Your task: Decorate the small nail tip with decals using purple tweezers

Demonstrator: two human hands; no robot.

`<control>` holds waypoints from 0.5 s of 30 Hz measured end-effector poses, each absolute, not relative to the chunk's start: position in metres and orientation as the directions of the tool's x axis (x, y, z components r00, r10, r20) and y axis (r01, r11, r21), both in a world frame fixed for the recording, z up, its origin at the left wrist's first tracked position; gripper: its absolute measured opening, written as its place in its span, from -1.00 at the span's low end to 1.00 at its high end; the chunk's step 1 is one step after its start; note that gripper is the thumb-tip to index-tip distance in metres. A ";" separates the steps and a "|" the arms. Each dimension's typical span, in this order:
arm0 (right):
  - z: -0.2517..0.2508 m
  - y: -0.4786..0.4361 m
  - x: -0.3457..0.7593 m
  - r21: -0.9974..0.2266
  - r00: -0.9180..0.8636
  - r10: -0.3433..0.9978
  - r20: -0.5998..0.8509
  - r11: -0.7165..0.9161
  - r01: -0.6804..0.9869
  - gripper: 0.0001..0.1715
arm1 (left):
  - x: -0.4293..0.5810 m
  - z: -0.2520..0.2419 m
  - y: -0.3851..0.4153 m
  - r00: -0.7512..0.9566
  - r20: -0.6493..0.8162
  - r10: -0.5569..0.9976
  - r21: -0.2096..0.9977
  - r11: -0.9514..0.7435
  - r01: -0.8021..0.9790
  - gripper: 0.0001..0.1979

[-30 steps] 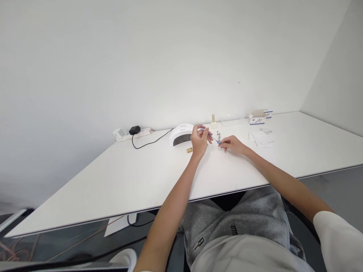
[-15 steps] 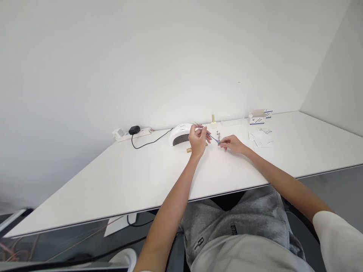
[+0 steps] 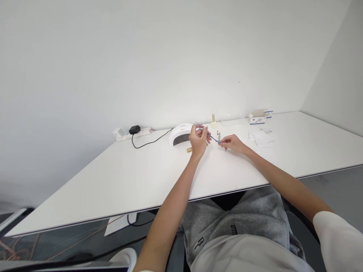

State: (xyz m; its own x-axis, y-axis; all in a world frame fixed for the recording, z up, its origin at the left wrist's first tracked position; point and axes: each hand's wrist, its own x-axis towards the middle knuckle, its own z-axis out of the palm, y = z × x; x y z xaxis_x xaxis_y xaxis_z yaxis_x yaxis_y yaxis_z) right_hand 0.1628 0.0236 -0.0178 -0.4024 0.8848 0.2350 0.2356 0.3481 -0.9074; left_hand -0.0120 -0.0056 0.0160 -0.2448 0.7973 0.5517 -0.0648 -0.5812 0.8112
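Observation:
My left hand (image 3: 198, 141) is raised a little above the white table (image 3: 136, 177) and pinches thin tweezers (image 3: 206, 132), whose tips point right and down. The tips meet a tiny blue piece (image 3: 219, 141) at the fingertips of my right hand (image 3: 233, 143). My right hand rests on the table with its fingers pinched round that piece. A small metal stand (image 3: 218, 133) sits just behind the two hands.
A white nail lamp (image 3: 179, 135) with a black cable stands behind my left hand. A power strip (image 3: 133, 132) lies at the back left. A small bottle (image 3: 213, 121), small boxes (image 3: 258, 116) and paper sheets (image 3: 262, 138) lie at the back right.
My left hand has shifted slightly left and up with the tweezers. My right hand has stayed in place.

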 end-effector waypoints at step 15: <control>-0.015 0.020 0.160 -0.897 -0.369 0.889 0.271 0.373 0.239 -0.74 | -0.012 0.011 -0.001 -0.226 0.561 0.797 0.809 -0.585 -0.058 -0.66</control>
State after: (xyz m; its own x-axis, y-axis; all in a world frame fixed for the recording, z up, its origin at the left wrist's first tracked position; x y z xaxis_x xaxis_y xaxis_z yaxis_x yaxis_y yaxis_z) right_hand 0.1601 0.0197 -0.0153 -0.3689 0.8891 0.2711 0.2393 0.3727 -0.8966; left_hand -0.0116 -0.0010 0.0107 -0.2262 0.7966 0.5606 -0.0575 -0.5854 0.8087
